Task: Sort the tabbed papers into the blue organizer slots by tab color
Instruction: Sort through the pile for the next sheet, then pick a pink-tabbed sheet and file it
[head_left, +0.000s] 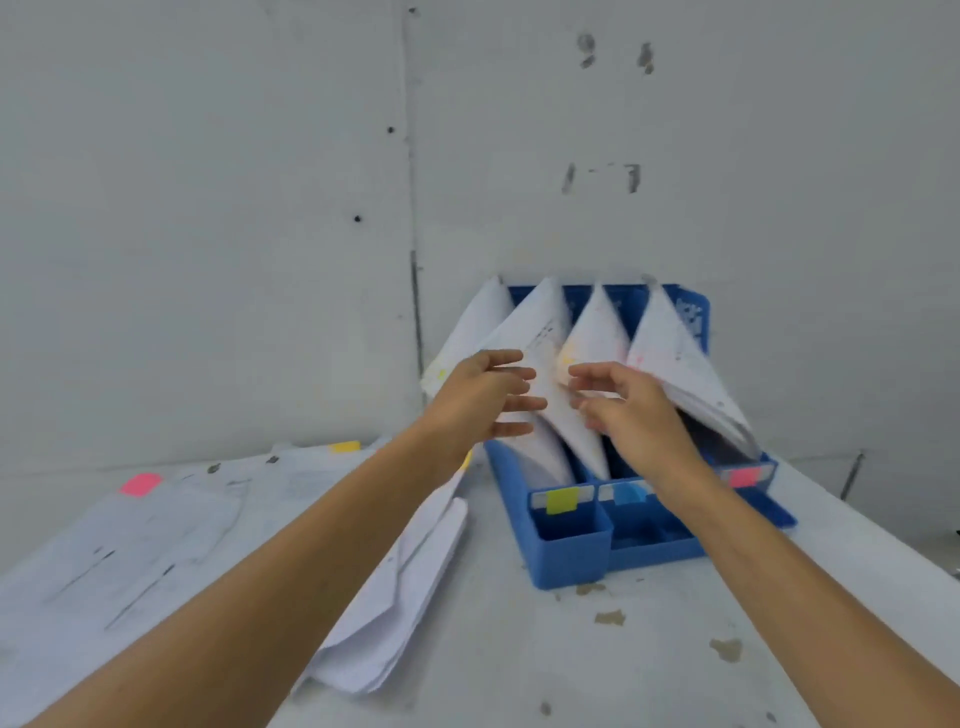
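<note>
Two hands meet at a paper stack (540, 325) in the blue organizer (571, 564): left hand (480, 397) presses it with straight fingers, right hand (631, 415) curls loosely, grip unclear

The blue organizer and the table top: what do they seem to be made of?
The blue organizer looks like moulded plastic with a dull sheen: even colour, thin walls, rounded corners. The table top seems painted white; brownish chips show another layer beneath, which I cannot identify.
</note>
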